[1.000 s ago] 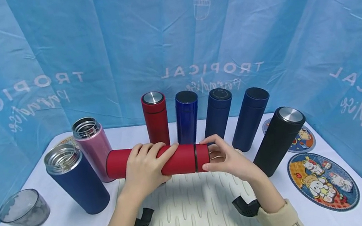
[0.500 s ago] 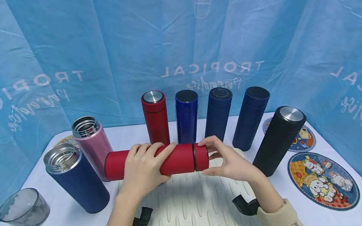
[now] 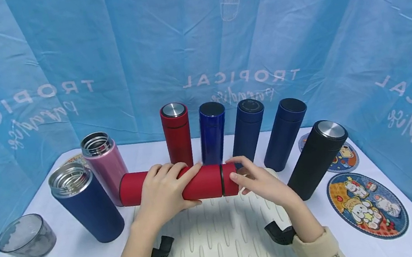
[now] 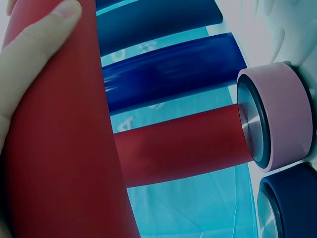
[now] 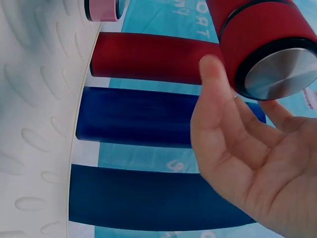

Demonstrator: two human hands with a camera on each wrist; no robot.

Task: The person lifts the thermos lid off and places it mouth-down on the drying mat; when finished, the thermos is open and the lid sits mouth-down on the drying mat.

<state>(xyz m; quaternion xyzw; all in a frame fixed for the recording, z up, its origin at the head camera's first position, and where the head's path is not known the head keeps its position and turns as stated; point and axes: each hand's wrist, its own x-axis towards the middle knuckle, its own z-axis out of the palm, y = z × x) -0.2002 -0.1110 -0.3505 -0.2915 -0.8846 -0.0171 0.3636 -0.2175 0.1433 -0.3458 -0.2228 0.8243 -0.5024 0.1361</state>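
A red thermos (image 3: 206, 185) lies level in the air above the pale textured mat (image 3: 219, 242). My left hand (image 3: 163, 192) grips the middle of its body from above, thumb on the near side. At its right end, my right hand (image 3: 262, 184) holds the red lid (image 3: 230, 183) between thumb and fingers. In the right wrist view, the lid's steel top (image 5: 282, 74) faces outward, with the thumb beside its rim and fingers partly behind it. A pink lid (image 4: 290, 114) and a navy lid (image 4: 297, 203) lie low near the mat in the left wrist view.
Upright behind stand a red bottle (image 3: 178, 137), a glossy blue one (image 3: 212, 134), two navy ones and a black one (image 3: 316, 161). Lidless pink (image 3: 110, 169) and navy bottles (image 3: 91, 207) stand left, by a glass bowl (image 3: 26, 237). Patterned round mats (image 3: 367, 206) lie right.
My right thumb has moved up from the lid's lower edge to its near side. The thermos and my left hand stay almost in place.
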